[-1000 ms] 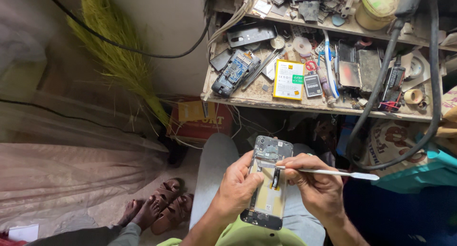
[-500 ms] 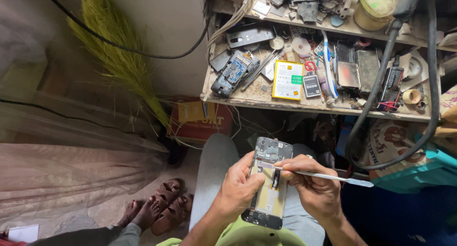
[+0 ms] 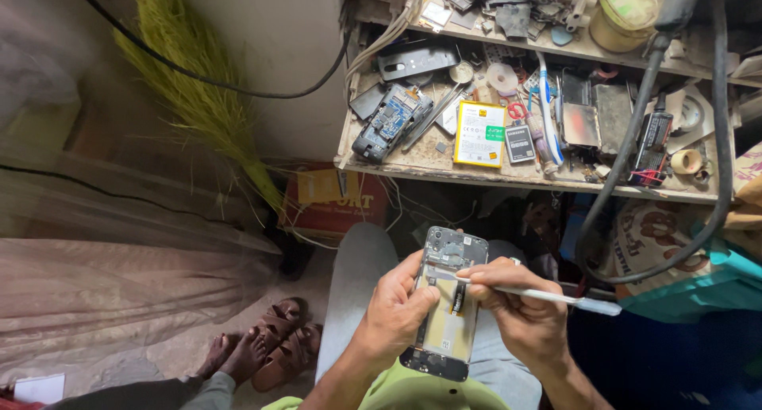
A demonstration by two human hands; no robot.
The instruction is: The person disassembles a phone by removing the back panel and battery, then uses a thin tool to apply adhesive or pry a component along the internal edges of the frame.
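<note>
Pinching a white spudger (image 3: 548, 296), right hand (image 3: 520, 315) aims its tip leftward across the opened phone (image 3: 446, 303); left hand (image 3: 397, 311) grips the phone's left edge, long axis upright.

Soft daylight is falling evenly from above; the far shelf (image 3: 540, 176) is staying sharp, shadows are pooling beneath it, edges are bending.

Hands: two, left hand (image 3: 397, 311) and right hand (image 3: 520, 315)
Phones between the fingers: one, open phone (image 3: 444, 303)
Tools in the right fingers: one, white tool (image 3: 556, 297)
Phones on the shelf above the fingers: one, opened (image 3: 390, 123)
Batteries there: two (image 3: 479, 134), (image 3: 520, 143)
Tape rolls: two (image 3: 502, 78), (image 3: 686, 161)
Brooms: one (image 3: 202, 100)
Sandals: two (image 3: 282, 348)
</note>
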